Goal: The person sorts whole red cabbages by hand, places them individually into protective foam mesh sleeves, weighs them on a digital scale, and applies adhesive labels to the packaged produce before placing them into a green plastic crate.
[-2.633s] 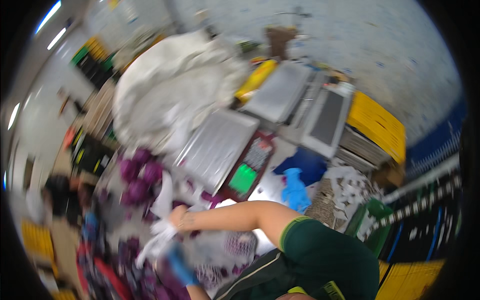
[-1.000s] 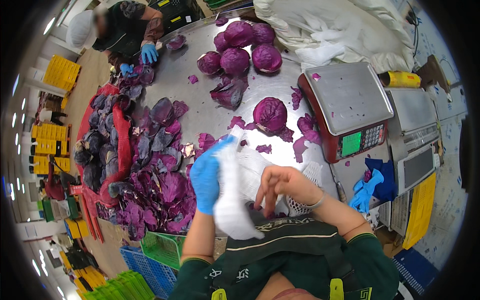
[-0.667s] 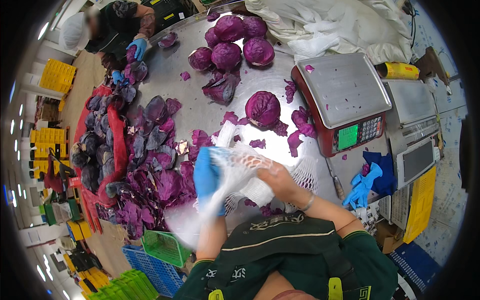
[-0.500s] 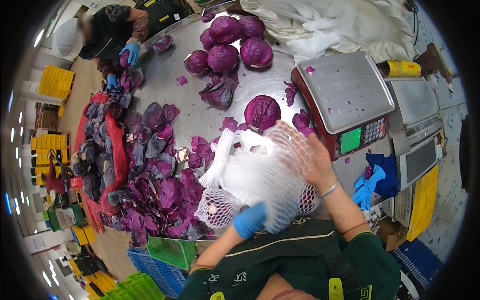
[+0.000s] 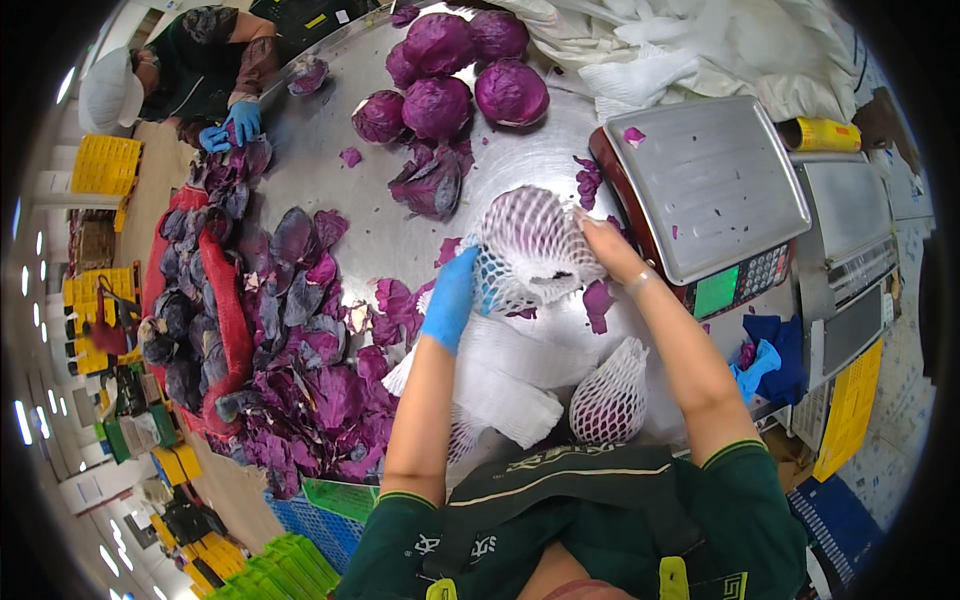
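Note:
A white foam net sleeve (image 5: 525, 285) is stretched over a red cabbage (image 5: 520, 213) in front of me, its purple showing through the mesh. My left hand (image 5: 455, 297), in a blue glove, grips the sleeve's left side; some blue fingers show through the netting. On the right side my bare right hand (image 5: 607, 248) pinches the sleeve against the cabbage. Nearer me lies a pile of flattened white foam nets (image 5: 505, 385). Beside it, on the right, sits a netted red cabbage (image 5: 610, 395). Another netted piece is partly hidden behind my left forearm.
Several bare red cabbages (image 5: 437, 107) stand at the far side of the metal table (image 5: 330, 135). Loose purple leaves (image 5: 330, 390) and a red mesh sack (image 5: 228, 320) fill the left. A scale (image 5: 710, 190) stands right. A gloved co-worker (image 5: 190, 75) handles leaves at far left.
Both hands have moved forward from the net pile to the bare cabbage. A foam net now covers that cabbage, held on both sides. The co-worker's hands have come together.

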Tool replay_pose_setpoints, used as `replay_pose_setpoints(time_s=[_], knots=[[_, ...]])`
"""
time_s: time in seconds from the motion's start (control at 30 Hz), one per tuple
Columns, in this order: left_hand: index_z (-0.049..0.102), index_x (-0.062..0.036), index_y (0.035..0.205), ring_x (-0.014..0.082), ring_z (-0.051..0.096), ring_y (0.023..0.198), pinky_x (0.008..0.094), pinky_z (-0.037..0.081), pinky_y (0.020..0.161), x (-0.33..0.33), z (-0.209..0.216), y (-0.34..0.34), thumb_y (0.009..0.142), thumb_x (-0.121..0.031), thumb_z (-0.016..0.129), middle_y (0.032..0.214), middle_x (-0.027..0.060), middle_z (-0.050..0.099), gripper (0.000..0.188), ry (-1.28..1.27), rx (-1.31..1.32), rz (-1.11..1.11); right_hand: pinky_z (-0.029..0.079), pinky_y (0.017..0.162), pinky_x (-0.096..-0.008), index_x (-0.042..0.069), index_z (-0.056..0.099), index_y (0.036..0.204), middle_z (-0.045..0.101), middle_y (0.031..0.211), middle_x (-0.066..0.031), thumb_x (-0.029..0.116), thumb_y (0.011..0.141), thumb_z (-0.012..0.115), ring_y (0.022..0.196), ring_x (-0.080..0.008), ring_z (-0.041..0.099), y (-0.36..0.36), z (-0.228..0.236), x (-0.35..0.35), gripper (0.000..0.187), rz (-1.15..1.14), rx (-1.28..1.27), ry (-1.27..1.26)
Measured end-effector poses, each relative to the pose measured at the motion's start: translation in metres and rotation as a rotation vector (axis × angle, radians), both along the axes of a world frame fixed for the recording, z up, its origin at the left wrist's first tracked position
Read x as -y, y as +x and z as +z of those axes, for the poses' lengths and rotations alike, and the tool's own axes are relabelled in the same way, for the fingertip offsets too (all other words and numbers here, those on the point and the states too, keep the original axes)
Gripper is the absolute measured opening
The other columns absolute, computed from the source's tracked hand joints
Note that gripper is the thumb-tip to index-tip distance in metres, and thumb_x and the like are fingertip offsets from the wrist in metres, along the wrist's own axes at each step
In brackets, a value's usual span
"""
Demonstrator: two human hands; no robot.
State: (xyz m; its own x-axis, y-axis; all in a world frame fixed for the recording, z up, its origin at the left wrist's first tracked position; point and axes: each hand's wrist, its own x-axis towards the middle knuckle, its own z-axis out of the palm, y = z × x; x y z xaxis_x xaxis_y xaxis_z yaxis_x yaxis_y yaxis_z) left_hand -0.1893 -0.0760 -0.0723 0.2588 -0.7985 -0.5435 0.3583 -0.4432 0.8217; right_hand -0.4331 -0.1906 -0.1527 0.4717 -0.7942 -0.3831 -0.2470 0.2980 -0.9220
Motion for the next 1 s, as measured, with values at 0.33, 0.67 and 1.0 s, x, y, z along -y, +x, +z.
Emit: replay_pose_setpoints(time_s=[0.33,0.67,1.0], knots=[[0.062,0.0006,0.103,0.0158,0.061,0.075,0.0293,0.048,0.069,-0.002,0.079,0.016,0.083,-0.031,0.072,0.082,0.0074,0.065,0.039,-0.136,0.440,-0.099,0.047,0.098,-0.0313,-0.002,0.053,0.128,0.064,0.116,-0.0129,0.024,0.104,0.031,0.106,-0.0213,0.062,0.015,0.090,-0.063,0.042,-0.028,0.779,0.578],[0.043,-0.0029,0.141,0.0233,0.052,0.124,0.0328,0.038,0.104,-0.078,0.046,0.054,0.093,-0.012,0.055,0.135,0.0170,0.054,0.050,-0.142,0.742,-0.261,0.046,0.090,-0.0354,0.008,0.053,0.131,0.064,0.107,-0.0163,0.029,0.082,0.068,0.101,-0.0272,0.060,0.010,0.169,-0.078,0.055,0.163,-0.338,-0.701],[0.043,-0.0040,0.137,0.0242,0.047,0.121,0.0363,0.037,0.102,-0.064,0.133,0.011,0.080,-0.030,0.074,0.135,0.0113,0.048,0.070,-0.369,0.621,-0.377,0.050,0.067,-0.0297,-0.001,0.054,0.114,0.065,0.088,-0.0083,0.017,0.080,0.075,0.075,-0.0134,0.062,0.098,0.165,-0.105,0.045,0.195,0.417,-0.197]])
